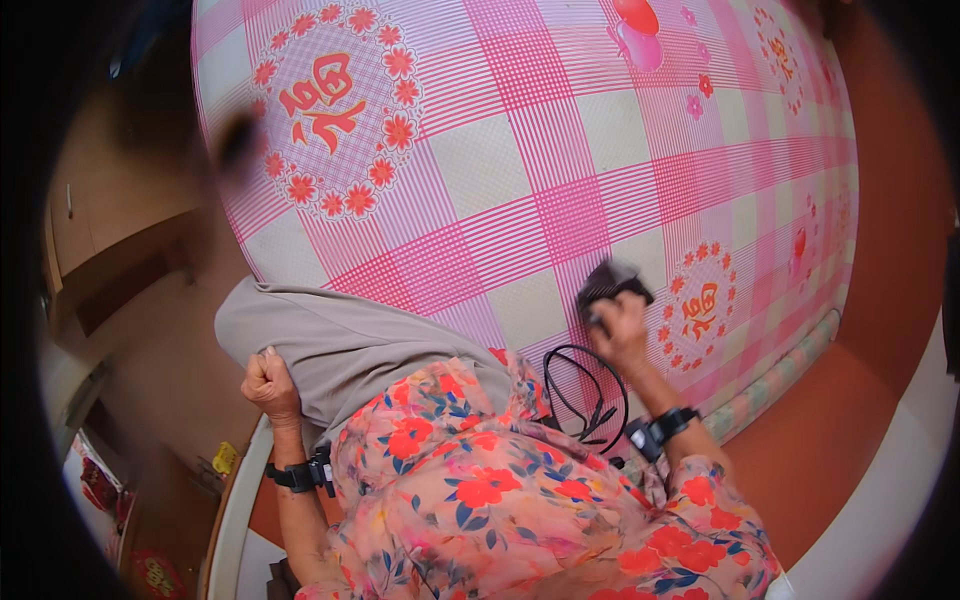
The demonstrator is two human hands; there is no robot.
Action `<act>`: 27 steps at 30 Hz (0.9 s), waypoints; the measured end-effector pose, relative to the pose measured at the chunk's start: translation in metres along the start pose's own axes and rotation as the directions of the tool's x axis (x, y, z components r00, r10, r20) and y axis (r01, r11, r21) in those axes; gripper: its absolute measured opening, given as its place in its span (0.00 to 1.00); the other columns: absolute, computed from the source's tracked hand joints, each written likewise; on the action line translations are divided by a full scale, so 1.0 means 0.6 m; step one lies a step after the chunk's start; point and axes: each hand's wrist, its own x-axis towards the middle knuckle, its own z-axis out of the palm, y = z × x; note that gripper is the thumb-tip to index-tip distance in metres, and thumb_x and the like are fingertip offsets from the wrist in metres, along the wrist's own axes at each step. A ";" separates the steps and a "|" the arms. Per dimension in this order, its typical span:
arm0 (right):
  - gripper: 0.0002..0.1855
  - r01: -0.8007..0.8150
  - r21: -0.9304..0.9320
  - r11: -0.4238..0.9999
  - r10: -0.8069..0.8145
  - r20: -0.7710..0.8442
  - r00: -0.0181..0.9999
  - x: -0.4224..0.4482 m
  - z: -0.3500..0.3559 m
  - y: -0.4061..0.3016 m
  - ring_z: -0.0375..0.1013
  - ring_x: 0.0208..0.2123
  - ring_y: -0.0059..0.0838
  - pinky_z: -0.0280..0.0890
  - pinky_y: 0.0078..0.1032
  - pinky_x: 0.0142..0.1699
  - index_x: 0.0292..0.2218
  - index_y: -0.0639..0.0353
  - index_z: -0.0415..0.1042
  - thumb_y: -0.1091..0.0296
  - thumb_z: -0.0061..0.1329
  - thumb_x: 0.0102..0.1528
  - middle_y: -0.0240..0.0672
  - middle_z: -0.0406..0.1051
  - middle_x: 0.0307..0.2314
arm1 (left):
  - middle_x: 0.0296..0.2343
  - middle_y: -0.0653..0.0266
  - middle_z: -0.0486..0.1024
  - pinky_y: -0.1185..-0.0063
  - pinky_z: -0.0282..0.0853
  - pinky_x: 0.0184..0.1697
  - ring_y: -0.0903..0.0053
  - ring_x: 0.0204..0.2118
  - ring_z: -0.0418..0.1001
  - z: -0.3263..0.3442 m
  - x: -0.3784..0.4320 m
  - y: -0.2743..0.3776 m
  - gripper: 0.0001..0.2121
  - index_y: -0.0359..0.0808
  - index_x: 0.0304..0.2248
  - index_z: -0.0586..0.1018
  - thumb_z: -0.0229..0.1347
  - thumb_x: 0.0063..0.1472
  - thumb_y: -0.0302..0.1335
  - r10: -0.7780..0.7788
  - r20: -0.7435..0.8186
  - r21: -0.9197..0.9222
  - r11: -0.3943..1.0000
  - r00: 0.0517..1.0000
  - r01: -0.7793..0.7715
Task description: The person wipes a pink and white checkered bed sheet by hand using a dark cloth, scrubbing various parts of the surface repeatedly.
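My right hand (622, 330) has its fingers on a dark, blurred object (613, 281) above the pink checked cover (487, 154). Motion blur hides what kind of object it is. Just below it, a looped black cable (551, 375) lies near the front of my floral shirt (484, 487), and its ends rest together. At the left, my left hand (270, 382) is curled into a fist beside my leg in grey trousers (322, 322). Nothing shows in that fist. Each forearm wears a black strap with a small device.
A rolled, pale patterned edge (776, 379) runs along the cover's right side, above reddish-brown flooring (817, 450). To the left stands a wooden cabinet (112, 202) with a metal handle. A small yellow item (224, 457) sits at the lower left.
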 end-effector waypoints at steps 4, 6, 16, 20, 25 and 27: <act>0.21 0.003 -0.045 0.999 -0.009 -0.132 0.991 0.053 0.033 -0.017 0.63 0.34 0.47 0.62 0.39 0.38 0.36 0.55 0.71 0.75 0.57 0.36 0.43 0.62 0.31 | 0.11 0.73 0.49 0.79 0.45 0.17 0.87 0.15 0.46 0.006 0.023 0.000 0.19 0.36 0.15 0.55 0.51 0.59 0.21 0.034 0.033 0.003 0.999 0.999 -0.034; 0.18 -0.004 -0.067 0.998 -0.009 -0.204 0.979 0.148 0.031 -0.007 0.64 0.34 0.48 0.61 0.40 0.38 0.36 0.57 0.70 0.76 0.54 0.40 0.45 0.63 0.30 | 0.09 0.65 0.50 0.76 0.47 0.15 0.80 0.12 0.46 0.008 0.028 -0.001 0.19 0.35 0.14 0.55 0.53 0.56 0.20 0.055 0.014 0.001 0.998 0.998 -0.055; 0.10 -0.084 -0.356 0.931 -0.040 -0.326 0.945 0.517 0.003 0.088 0.68 0.34 0.48 0.66 0.41 0.38 0.33 0.56 0.66 0.64 0.50 0.50 0.43 0.67 0.30 | 0.09 0.65 0.51 0.76 0.49 0.16 0.79 0.12 0.48 0.016 0.043 0.011 0.19 0.35 0.15 0.55 0.54 0.54 0.20 0.099 -0.017 -0.026 0.995 0.995 -0.099; 0.12 0.056 -0.321 0.945 -0.113 -0.161 0.980 0.455 0.001 0.063 0.67 0.36 0.45 0.65 0.39 0.38 0.34 0.57 0.66 0.66 0.51 0.47 0.42 0.65 0.31 | 0.09 0.65 0.50 0.76 0.48 0.16 0.79 0.12 0.49 0.014 0.023 0.002 0.19 0.35 0.14 0.54 0.55 0.53 0.19 0.046 -0.034 -0.008 0.999 0.998 -0.046; 0.06 0.406 -0.039 0.913 -0.407 -0.013 0.913 0.160 0.063 -0.079 0.65 0.26 0.37 0.61 0.32 0.29 0.24 0.53 0.67 0.73 0.49 0.39 0.35 0.62 0.21 | 0.10 0.67 0.49 0.76 0.47 0.16 0.81 0.13 0.47 0.019 0.007 -0.013 0.19 0.35 0.14 0.54 0.53 0.55 0.20 0.091 -0.056 -0.040 0.995 0.994 -0.093; 0.05 0.428 -0.013 0.904 -0.423 0.130 0.897 0.090 0.063 -0.132 0.65 0.25 0.35 0.60 0.30 0.28 0.25 0.53 0.68 0.71 0.47 0.41 0.34 0.61 0.20 | 0.09 0.66 0.50 0.75 0.47 0.16 0.79 0.12 0.47 0.020 0.013 -0.008 0.19 0.36 0.14 0.55 0.53 0.55 0.20 0.097 -0.042 -0.036 0.994 0.994 -0.099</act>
